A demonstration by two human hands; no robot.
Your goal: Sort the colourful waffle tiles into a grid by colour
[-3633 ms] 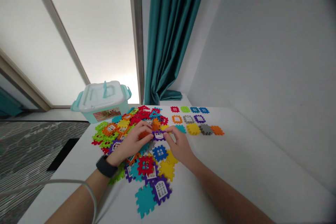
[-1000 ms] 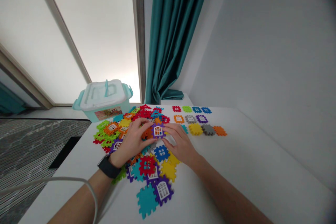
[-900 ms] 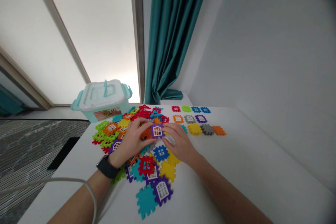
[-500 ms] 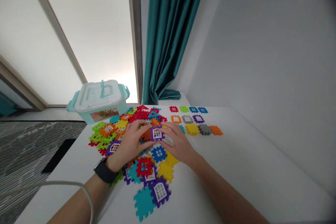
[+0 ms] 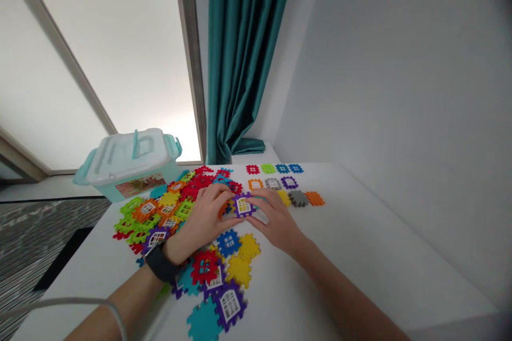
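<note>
Between my two hands is a purple interlocking tile (image 5: 244, 205) with a white arched window in it. My left hand (image 5: 207, 212) pinches its left edge, and my right hand (image 5: 274, 218) grips its right edge. The tile is held above the table, among loose tiles. Just below it lie a blue window tile (image 5: 229, 243) and yellow tiles (image 5: 240, 269). Nearer to me are a red window tile (image 5: 205, 266), another purple window tile (image 5: 231, 305) and a teal tile (image 5: 204, 322). My left hand partly covers the heap behind it.
A heap of mixed tiles (image 5: 136, 218) spreads over the left of the white table (image 5: 304, 277). Rows of tiles lie at the back right, with an orange tile (image 5: 315, 199) at one end. A lidded box (image 5: 132, 162) stands at the back left. A pale cable (image 5: 80, 301) crosses at lower left.
The view has swung slightly to the right, so the table and box appear further left. Both hands still hold the purple tile, which now sits closer to the rows of tiles.
</note>
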